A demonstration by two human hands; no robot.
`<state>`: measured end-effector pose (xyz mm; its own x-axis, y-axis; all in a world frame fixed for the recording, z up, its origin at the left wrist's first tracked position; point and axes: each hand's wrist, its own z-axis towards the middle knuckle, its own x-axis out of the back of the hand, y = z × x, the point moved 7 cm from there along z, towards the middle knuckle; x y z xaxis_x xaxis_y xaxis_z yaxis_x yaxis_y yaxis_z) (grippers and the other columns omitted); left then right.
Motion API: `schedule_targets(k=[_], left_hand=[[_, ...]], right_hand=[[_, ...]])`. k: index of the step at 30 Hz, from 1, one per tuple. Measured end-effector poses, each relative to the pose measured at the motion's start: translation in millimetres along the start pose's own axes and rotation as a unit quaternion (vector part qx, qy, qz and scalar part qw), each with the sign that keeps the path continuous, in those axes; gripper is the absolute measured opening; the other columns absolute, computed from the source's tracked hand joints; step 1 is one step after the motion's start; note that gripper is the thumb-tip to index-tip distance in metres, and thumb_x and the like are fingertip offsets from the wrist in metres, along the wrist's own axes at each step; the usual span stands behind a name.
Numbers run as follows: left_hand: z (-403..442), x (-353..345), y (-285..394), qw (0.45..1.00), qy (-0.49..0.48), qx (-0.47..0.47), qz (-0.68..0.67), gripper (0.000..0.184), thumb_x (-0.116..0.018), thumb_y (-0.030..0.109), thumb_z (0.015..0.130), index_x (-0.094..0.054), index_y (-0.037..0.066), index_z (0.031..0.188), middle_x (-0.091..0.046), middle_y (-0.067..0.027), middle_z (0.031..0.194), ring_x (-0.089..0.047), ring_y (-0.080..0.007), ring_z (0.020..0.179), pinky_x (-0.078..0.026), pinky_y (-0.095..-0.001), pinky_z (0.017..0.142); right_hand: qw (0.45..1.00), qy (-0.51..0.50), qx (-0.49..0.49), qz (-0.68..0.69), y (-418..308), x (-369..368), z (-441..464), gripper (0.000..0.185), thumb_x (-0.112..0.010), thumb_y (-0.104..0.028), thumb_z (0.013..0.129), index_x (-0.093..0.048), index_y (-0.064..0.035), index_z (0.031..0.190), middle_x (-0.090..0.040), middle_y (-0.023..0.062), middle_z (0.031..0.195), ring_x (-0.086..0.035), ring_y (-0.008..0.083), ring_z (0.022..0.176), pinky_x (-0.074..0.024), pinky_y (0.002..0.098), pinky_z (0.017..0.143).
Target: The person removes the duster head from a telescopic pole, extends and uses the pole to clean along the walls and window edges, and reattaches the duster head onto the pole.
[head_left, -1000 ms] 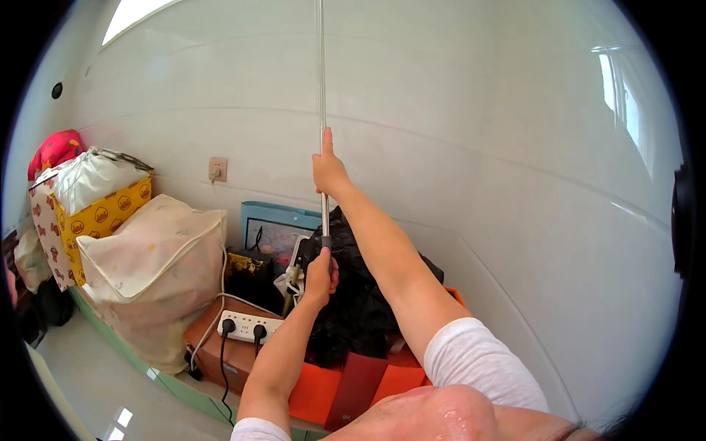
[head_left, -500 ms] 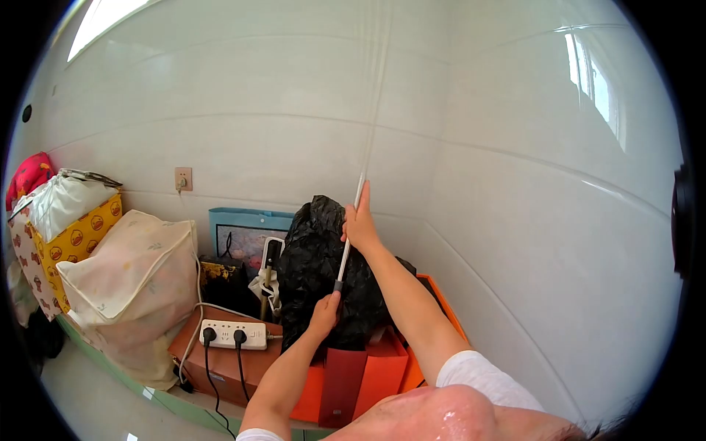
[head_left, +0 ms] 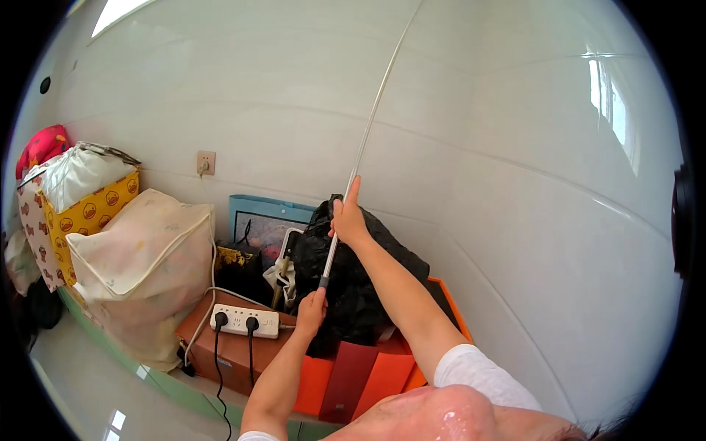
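A long thin metal pole (head_left: 373,110) slants up and to the right across the tiled wall, its upper end out of view. My left hand (head_left: 312,312) is wrapped round its dark lower grip. Higher up, my right hand (head_left: 348,220) holds the shaft with the index finger stretched along it. Behind both hands lies a crumpled black plastic bag (head_left: 360,287), on and beside orange and red boxes (head_left: 349,378).
A white power strip (head_left: 246,321) with two black plugs lies on a brown box (head_left: 228,356). Left of it stand a cream cloth-covered bundle (head_left: 147,272) and a yellow duck-print box (head_left: 95,213). A blue folder (head_left: 268,209) leans against the wall, below a socket (head_left: 206,162).
The pole has tilted from nearly upright to slanting right. Both hands moved lower in view with it, then slightly left and up since the middle frame. The camera view has shifted too.
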<state>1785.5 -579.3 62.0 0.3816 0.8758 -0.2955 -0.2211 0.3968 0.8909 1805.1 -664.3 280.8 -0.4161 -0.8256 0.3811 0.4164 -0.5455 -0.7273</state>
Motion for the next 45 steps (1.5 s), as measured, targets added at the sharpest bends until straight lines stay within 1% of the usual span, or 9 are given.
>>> schedule_targets(k=[10,12,15,18,22,27,36,40,45], left_hand=[[-39.4,35.5,-31.3,0.992,0.067,0.071,-0.076,0.044,-0.041,0.044,0.089,-0.047,0.008,0.064,-0.038,0.0003,0.045,-0.034,-0.0092,0.034,-0.023,-0.0230,0.031],[-46.9,37.5,-38.7,0.989,0.076,0.083,-0.094,0.044,-0.040,0.044,0.089,-0.047,0.008,0.064,-0.038,-0.0002,0.044,-0.034,-0.0099,0.033,-0.024,-0.0234,0.031],[-58.8,41.3,-50.1,0.984,0.093,0.091,-0.119,0.043,-0.040,0.043,0.089,-0.048,0.009,0.064,-0.039,-0.0011,0.045,-0.035,-0.0110,0.034,-0.025,-0.0241,0.031],[-67.9,44.2,-59.5,0.982,0.110,0.092,-0.122,0.042,-0.039,0.043,0.089,-0.048,0.009,0.064,-0.040,-0.0017,0.045,-0.036,-0.0116,0.034,-0.026,-0.0247,0.032],[-69.2,37.8,-55.8,0.994,0.068,0.057,-0.070,0.042,-0.039,0.043,0.089,-0.048,0.009,0.066,-0.041,-0.0019,0.046,-0.037,-0.0115,0.037,-0.028,-0.0248,0.035],[-70.8,2.5,-65.9,0.998,-0.004,0.052,-0.028,0.042,-0.039,0.042,0.090,-0.048,0.008,0.068,-0.043,-0.0017,0.049,-0.038,-0.0112,0.039,-0.028,-0.0248,0.036],[-77.8,-0.1,-59.9,0.994,-0.047,0.040,0.091,0.042,-0.040,0.040,0.090,-0.051,0.003,0.073,-0.048,-0.0032,0.055,-0.045,-0.0127,0.047,-0.034,-0.0284,0.045],[-83.4,2.3,-57.3,0.981,-0.052,0.061,0.176,0.044,-0.043,0.040,0.089,-0.052,0.000,0.073,-0.052,-0.0071,0.059,-0.050,-0.0160,0.052,-0.039,-0.0311,0.049],[-97.8,-30.3,-47.4,0.979,-0.072,0.045,0.184,0.045,-0.043,0.041,0.088,-0.052,-0.001,0.073,-0.053,-0.0093,0.060,-0.053,-0.0176,0.053,-0.041,-0.0323,0.049]], right_hand=[[0.991,-0.110,-0.016,-0.069,6.5,-82.7,-18.1,0.075,-0.038,-0.012,0.090,0.023,-0.0141,0.133,-0.053,0.0160,0.059,-0.051,0.0227,0.042,-0.0455,0.0326,0.041],[0.990,-0.115,0.005,-0.075,16.2,-98.5,-19.0,0.076,-0.039,-0.012,0.089,0.023,-0.0129,0.133,-0.054,0.0185,0.062,-0.052,0.0249,0.044,-0.0444,0.0339,0.041],[0.968,-0.118,0.127,-0.182,14.9,-119.0,-28.0,0.079,-0.042,-0.011,0.088,0.023,-0.0103,0.133,-0.056,0.0219,0.068,-0.055,0.0315,0.052,-0.0436,0.0392,0.047],[0.972,-0.159,0.108,-0.136,14.8,-127.3,-40.5,0.079,-0.042,-0.011,0.088,0.022,-0.0098,0.134,-0.057,0.0227,0.069,-0.055,0.0329,0.053,-0.0442,0.0400,0.049],[0.984,-0.147,0.022,-0.098,25.1,-97.5,-52.1,0.077,-0.041,-0.013,0.089,0.019,-0.0137,0.135,-0.057,0.0217,0.070,-0.055,0.0290,0.052,-0.0447,0.0386,0.049],[0.991,-0.122,-0.055,-0.012,25.9,-44.2,-74.3,0.074,-0.039,-0.012,0.089,0.016,-0.0214,0.137,-0.049,0.0103,0.063,-0.048,0.0179,0.047,-0.0454,0.0315,0.046],[0.991,0.002,-0.064,0.121,45.4,4.6,-100.1,0.072,-0.038,-0.009,0.089,0.013,-0.0220,0.138,-0.045,0.0078,0.071,-0.047,0.0150,0.049,-0.0461,0.0299,0.044],[0.990,0.042,-0.060,0.122,50.6,21.2,-110.1,0.072,-0.037,-0.009,0.089,0.014,-0.0224,0.137,-0.045,0.0079,0.069,-0.047,0.0151,0.049,-0.0470,0.0302,0.043],[0.988,0.085,-0.061,0.115,36.4,57.1,-123.1,0.071,-0.036,-0.009,0.089,0.013,-0.0215,0.137,-0.044,0.0066,0.068,-0.045,0.0142,0.047,-0.0460,0.0293,0.042]])
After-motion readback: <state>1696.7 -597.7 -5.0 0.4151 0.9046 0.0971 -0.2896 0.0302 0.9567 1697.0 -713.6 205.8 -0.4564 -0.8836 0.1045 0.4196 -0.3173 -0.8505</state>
